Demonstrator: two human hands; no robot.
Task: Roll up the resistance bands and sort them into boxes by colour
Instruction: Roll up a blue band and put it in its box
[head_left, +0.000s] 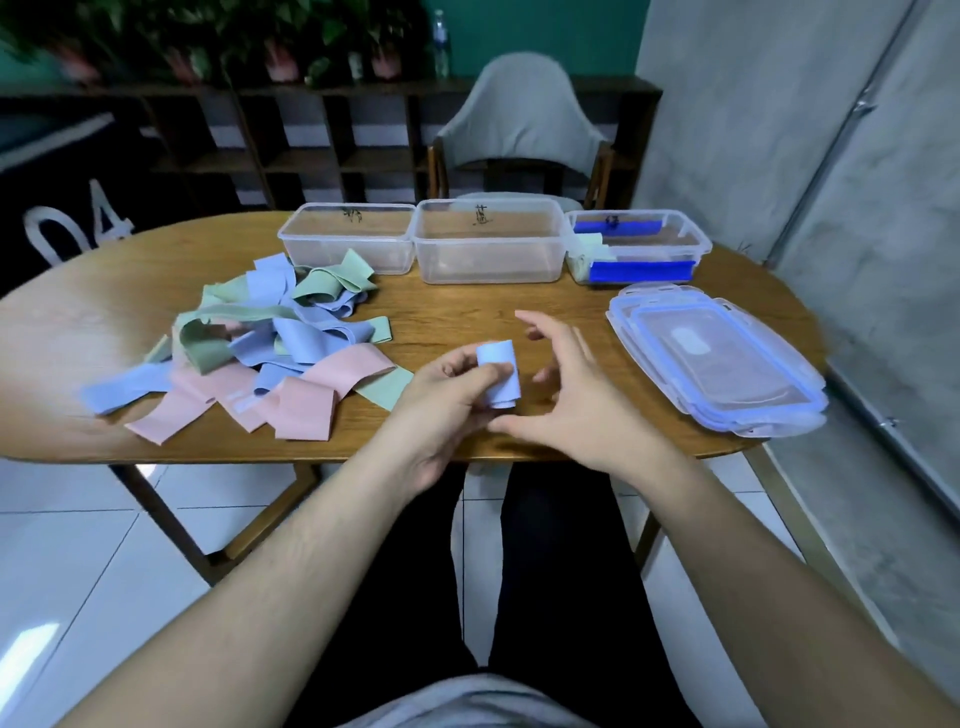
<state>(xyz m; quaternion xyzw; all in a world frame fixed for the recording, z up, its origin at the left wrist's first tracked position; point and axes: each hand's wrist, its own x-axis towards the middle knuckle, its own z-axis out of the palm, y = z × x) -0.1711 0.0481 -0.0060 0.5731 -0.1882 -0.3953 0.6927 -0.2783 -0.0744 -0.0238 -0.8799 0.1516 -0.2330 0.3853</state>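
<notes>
- Your left hand (447, 389) grips a rolled blue band (500, 375): the thumb crosses the front of the roll and the fingers curl behind it, so the roll stands roughly upright above the near edge of the counter (467, 306).
- Your right hand (566, 384) sits just right of the roll and holds nothing. Its fingers are spread and loosely bent, palm turned toward the roll, thumb low near the roll's bottom end. I cannot tell whether the thumb touches your left hand.
- Both forearms reach in from the bottom corners and meet over the counter's near edge, in front of your lap.
- The pile of loose bands (270, 338) lies to the left of your left hand, a tangle of blue, green and pink strips flat on the wood; the nearest pink and green ends come close to your left wrist.
- Three clear boxes stand in a row at the far side of the counter, well apart from the hands: the left box (348, 239), the middle box (488, 244) and the right box (639, 244). Each carries a handwritten mark on its far wall, too small to read.
- The right box holds pale green material at its left end, and dark blue strips run along its near and far sides.
- A stack of clear lids (722, 364) with blue seals lies to the right of your right hand.
</notes>
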